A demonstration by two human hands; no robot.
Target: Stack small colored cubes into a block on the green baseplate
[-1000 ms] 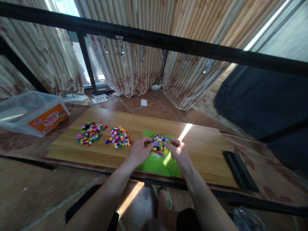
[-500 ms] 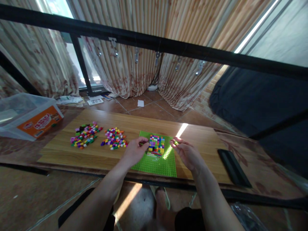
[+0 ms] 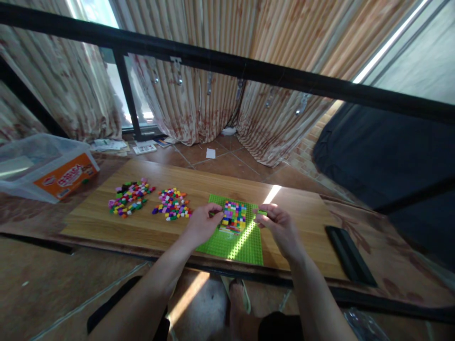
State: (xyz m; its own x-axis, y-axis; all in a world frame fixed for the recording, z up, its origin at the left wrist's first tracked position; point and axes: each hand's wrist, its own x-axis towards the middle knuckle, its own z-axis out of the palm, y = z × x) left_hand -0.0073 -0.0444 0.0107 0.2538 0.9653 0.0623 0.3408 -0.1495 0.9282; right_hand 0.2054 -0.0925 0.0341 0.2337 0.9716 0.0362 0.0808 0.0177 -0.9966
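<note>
A low block of multicoloured toy bricks (image 3: 234, 215) stands on the green baseplate (image 3: 245, 253). Thumb and forefinger of my left hand (image 3: 204, 221) are closed together at the block's left side; what lies between the tips is hidden. On the other side, my right hand (image 3: 280, 229) pinches a small light-green toy brick (image 3: 262, 213) above the plate's right edge, apart from the block. Left of my hands lie two heaps of loose toy bricks, the nearer heap (image 3: 173, 203) and the farther heap (image 3: 131, 196).
The wooden tabletop (image 3: 295, 237) carries all this. A clear plastic tub (image 3: 46, 147) with an orange label stands at the left end. A dark, long object (image 3: 350, 253) lies at the right end. A dark metal rail (image 3: 227, 61) crosses behind the table, before curtains (image 3: 192, 109).
The whole view has shifted slightly. My right hand has turned a little, and the light-green brick in its fingertips shows more plainly. My left hand stays beside the brick block.
</note>
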